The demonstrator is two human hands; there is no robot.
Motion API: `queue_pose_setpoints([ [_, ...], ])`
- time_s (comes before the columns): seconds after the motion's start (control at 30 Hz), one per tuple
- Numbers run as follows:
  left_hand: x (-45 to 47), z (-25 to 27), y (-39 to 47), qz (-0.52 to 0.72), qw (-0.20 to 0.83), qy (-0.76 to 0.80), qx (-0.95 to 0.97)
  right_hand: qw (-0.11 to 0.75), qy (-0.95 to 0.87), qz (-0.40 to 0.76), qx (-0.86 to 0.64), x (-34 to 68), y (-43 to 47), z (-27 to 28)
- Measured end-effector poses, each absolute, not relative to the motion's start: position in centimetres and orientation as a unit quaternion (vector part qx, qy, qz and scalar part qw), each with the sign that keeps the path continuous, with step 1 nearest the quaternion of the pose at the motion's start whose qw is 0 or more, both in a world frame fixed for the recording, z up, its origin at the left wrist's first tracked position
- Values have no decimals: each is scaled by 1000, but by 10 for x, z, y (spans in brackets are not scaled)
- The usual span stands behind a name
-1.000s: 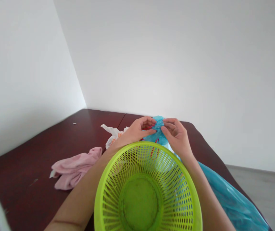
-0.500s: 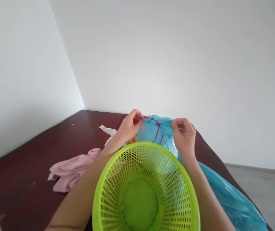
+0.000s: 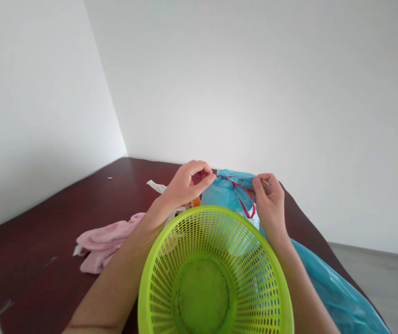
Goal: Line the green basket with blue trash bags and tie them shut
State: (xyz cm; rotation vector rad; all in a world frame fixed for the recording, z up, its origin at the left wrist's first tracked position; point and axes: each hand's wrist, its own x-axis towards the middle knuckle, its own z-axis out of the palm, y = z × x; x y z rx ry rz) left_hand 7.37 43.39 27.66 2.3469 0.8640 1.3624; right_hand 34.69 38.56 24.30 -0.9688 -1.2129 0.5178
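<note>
Beyond the basket, a thin blue plastic bag [image 3: 221,197] is stretched between my hands, with a red drawstring [image 3: 253,211] looping down its front. My left hand [image 3: 187,183] is closed, thumb against fingers, on the red drawstring at the bag's left top edge. On the other side, my right hand [image 3: 270,199] pinches the bag's top right edge. A green slotted plastic basket [image 3: 202,292] stands between my forearms with its open top toward me and nothing in it. It hides the lower part of the bag.
A pink cloth [image 3: 105,243] lies on the dark red table [image 3: 56,213] left of my forearm. A white strip [image 3: 156,186] and an orange item [image 3: 196,202] show behind my left wrist. More blue plastic [image 3: 338,287] spreads under my right forearm. White walls [image 3: 254,93] stand behind.
The drawstring loop now hangs wider and farther right, near my right hand. My left hand has shifted slightly right, and the bag's top edge looks more gathered at the left.
</note>
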Motion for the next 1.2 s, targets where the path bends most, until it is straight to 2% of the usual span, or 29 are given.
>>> queue_pose_setpoints([
  [0.07, 71, 275, 435, 413, 186, 309, 836, 678, -545, 243, -430, 346, 383, 245],
  [0.23, 74, 264, 447, 388, 144, 340, 844, 662, -556, 295, -407, 345, 380, 248],
  [0.4, 85, 257, 447, 369, 250, 316, 838, 638, -562, 361, -382, 343, 378, 250],
  [0.5, 91, 254, 445, 376, 306, 297, 823, 622, -579, 356, -389, 341, 379, 249],
  [0.73, 93, 259, 435, 397, 301, 282, 820, 562, -662, 280, -409, 345, 384, 245],
  [0.8, 90, 262, 436, 400, 291, 284, 822, 581, -646, 266, -416, 348, 384, 246],
  [0.93, 82, 267, 442, 442, 241, 291, 813, 680, -540, 269, -416, 358, 383, 247],
  [1.03, 79, 269, 443, 450, 293, 256, 804, 728, -464, 307, -401, 364, 385, 246],
  [1.1, 79, 270, 441, 419, 342, 221, 812, 734, -442, 333, -394, 365, 386, 246],
  [1.2, 82, 270, 435, 366, 359, 194, 836, 726, -455, 335, -392, 362, 385, 247],
])
